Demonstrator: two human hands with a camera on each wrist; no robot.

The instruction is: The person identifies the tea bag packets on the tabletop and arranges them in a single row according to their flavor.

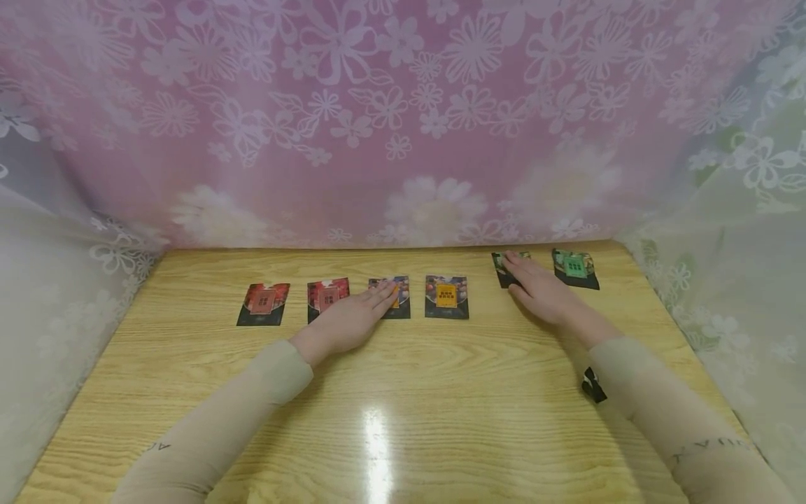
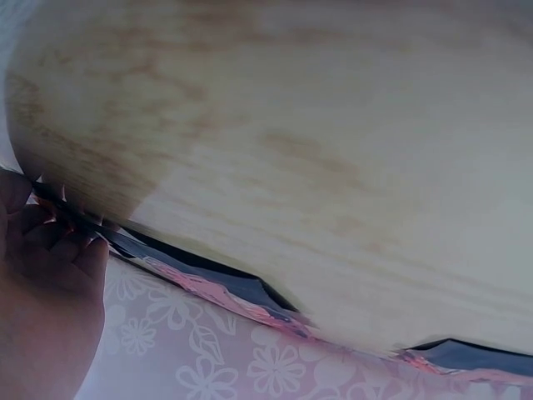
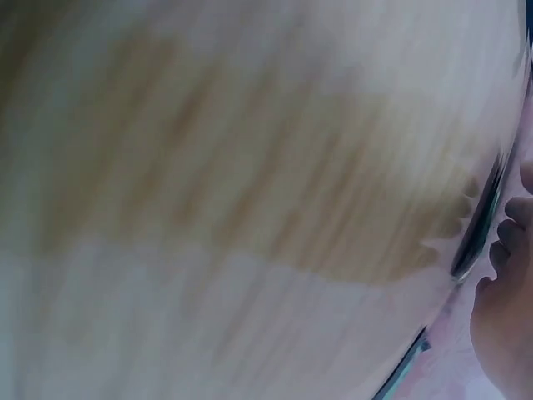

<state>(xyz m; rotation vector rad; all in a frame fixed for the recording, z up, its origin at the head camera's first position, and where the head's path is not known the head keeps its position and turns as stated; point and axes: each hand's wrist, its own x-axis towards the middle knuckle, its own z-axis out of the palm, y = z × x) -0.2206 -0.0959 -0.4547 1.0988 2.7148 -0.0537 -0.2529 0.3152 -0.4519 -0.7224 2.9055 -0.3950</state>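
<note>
My left hand (image 1: 349,318) lies with fingers extended over a dark sachet with a yellow label (image 1: 404,309), covering its left part. Just left of it, a red sachet (image 1: 327,292) is partly hidden by the same hand. Farther left lies another red sachet (image 1: 263,305). A second yellow-label sachet (image 1: 447,297) lies between the hands. With fingers straight, my right hand (image 1: 543,290) rests on a green-and-black sachet (image 1: 506,275), hiding much of it. Another green sachet (image 1: 574,267) lies to its right. Both wrist views show the fingers at the sachets' edges.
A small black-and-white item (image 1: 592,386) is partly hidden by the right sleeve (image 1: 630,371). The wooden table (image 1: 504,434) ends at a pink floral curtain (image 1: 352,175) behind the sachets. Pale curtains (image 1: 743,280) hang at both sides.
</note>
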